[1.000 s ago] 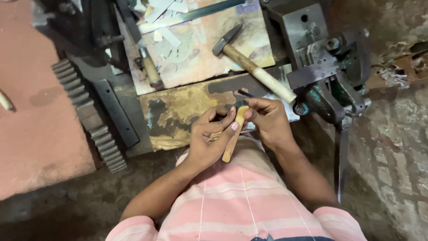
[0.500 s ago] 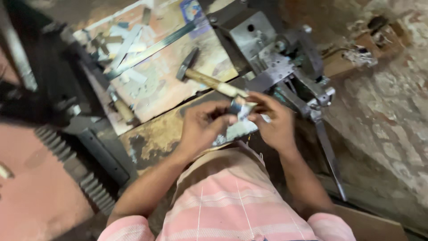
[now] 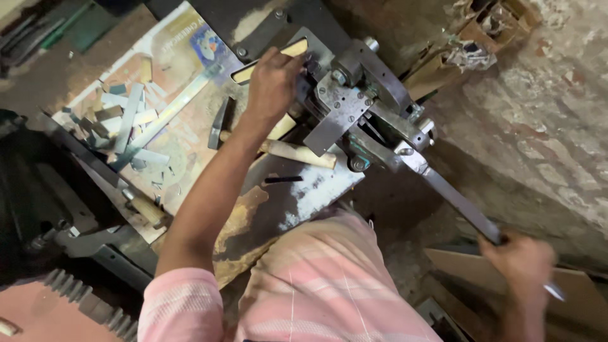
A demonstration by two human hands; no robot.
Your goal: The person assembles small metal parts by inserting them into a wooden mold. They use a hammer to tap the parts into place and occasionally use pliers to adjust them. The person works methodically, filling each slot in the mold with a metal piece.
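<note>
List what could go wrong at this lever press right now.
1. The left hand sits at the metal press mouth, beside the pale strip; fingers could be pinched if the lever comes down.
2. The right hand grips the long lever near its end, blurred; it might slip.
3. The hammer lies under the left forearm and could be knocked off.

A rough, crumbling brick wall point(image 3: 544, 120) stood along one side, its plaster worn pale. The dirt floor point(image 3: 392, 209) below lay dark and dusty. A worn, stained bench point(image 3: 253, 221) caught dim light.
</note>
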